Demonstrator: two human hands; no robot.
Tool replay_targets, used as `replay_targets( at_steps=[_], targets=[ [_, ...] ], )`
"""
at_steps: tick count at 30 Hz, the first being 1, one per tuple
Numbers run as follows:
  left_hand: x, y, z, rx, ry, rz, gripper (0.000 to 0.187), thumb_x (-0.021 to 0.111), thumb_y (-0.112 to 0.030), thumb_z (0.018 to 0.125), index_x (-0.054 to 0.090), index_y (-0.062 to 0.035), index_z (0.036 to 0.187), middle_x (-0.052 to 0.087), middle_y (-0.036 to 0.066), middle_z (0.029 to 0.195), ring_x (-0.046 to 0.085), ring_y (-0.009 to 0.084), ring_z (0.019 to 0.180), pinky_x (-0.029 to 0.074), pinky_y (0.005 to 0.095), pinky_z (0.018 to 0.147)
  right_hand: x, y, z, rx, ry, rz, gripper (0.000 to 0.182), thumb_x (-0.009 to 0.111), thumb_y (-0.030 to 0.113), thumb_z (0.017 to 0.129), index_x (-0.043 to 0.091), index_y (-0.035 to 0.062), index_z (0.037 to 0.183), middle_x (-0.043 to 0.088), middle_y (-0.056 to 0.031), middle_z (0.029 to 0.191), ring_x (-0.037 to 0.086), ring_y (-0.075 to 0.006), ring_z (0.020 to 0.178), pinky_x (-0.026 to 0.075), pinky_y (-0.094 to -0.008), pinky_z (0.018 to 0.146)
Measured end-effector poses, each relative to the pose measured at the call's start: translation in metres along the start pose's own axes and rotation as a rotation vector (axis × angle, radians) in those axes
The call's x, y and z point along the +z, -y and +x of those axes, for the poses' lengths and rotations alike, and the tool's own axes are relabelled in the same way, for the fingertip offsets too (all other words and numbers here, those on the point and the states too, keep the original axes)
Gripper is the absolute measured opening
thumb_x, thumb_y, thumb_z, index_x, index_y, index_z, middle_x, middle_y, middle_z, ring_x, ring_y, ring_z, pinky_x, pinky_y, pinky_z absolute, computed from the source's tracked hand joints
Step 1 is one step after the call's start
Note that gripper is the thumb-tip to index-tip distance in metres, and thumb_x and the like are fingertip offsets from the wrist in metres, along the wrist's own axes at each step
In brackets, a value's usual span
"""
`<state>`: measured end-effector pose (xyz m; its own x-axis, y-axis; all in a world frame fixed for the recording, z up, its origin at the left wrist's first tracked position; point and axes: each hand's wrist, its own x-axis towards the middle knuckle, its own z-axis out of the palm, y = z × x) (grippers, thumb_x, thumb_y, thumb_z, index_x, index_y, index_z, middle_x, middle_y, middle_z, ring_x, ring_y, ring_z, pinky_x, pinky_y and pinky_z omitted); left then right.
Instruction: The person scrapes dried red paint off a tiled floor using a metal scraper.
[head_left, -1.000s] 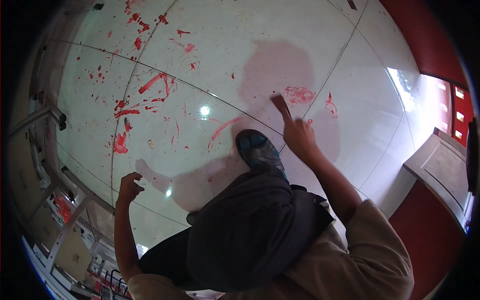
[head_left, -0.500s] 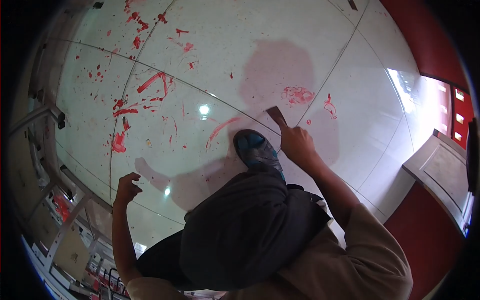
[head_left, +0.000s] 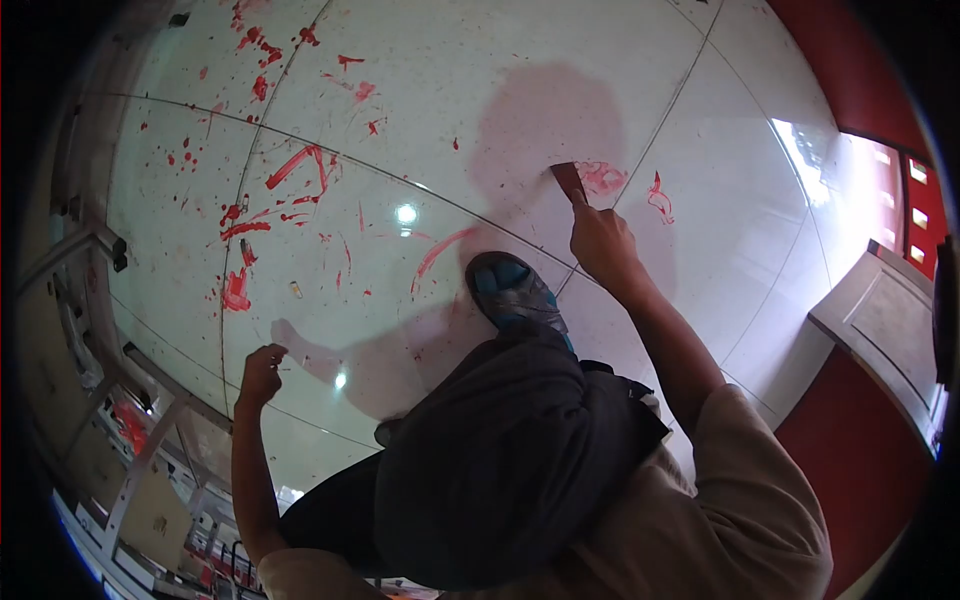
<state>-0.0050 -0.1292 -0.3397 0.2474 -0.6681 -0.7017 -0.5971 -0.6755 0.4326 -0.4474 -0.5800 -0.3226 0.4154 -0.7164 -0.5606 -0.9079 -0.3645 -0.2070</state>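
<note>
My right hand (head_left: pixel 605 245) is closed around a scraper (head_left: pixel 567 180), its wide flat blade pointing away from me over the white tiled floor (head_left: pixel 720 260). The blade lies just left of a smeared red paint patch (head_left: pixel 602 178). Another red mark (head_left: pixel 659 198) is on the tile to the right of that patch. Off to the left, my left hand (head_left: pixel 262 375) hangs over the floor with its fingers curled in, and nothing shows in them. My shoe (head_left: pixel 515 290) stands on the floor between both hands.
Red splashes and streaks (head_left: pixel 300 170) cover the tiles at the left. A small pale scrap (head_left: pixel 296 290) lies among them. Metal frames (head_left: pixel 140 470) line the left edge. At the right stands a red cabinet (head_left: pixel 850 450) with a grey panel (head_left: pixel 885 310) on top.
My right hand has moved forward with the scraper, bringing the blade beside the red patch. The fingers of my left hand have curled closer together.
</note>
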Motion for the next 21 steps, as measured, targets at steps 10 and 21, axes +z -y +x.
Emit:
replay_targets(
  at_steps=[10, 21],
  targets=[
    [-0.003, -0.012, 0.007, -0.090, 0.089, 0.016, 0.059, 0.083, 0.006, 0.052, 0.060, -0.0039, 0.106, 0.065, 0.012, 0.092, 0.065, 0.0163, 0.067, 0.055, 0.0286, 0.059, -0.014, -0.001, -0.004, 0.071, 0.032, -0.001, 0.053, 0.045, 0.006, 0.082, 0.043, 0.0134, 0.135, 0.063, -0.0292, 0.078, 0.063, -0.0469, 0.082, 0.049, -0.0556, 0.075],
    [0.008, 0.010, -0.003, -0.006, 0.101, 0.110, 0.066, 0.087, 0.000, 0.048, 0.059, -0.0048, 0.108, 0.067, 0.012, 0.088, 0.066, 0.0178, 0.067, 0.055, 0.0307, 0.060, -0.021, -0.026, -0.023, 0.068, 0.094, -0.088, 0.054, 0.043, 0.003, 0.083, 0.043, 0.0091, 0.137, 0.063, -0.0283, 0.087, 0.063, -0.0439, 0.083, 0.048, -0.0534, 0.077]
  ],
)
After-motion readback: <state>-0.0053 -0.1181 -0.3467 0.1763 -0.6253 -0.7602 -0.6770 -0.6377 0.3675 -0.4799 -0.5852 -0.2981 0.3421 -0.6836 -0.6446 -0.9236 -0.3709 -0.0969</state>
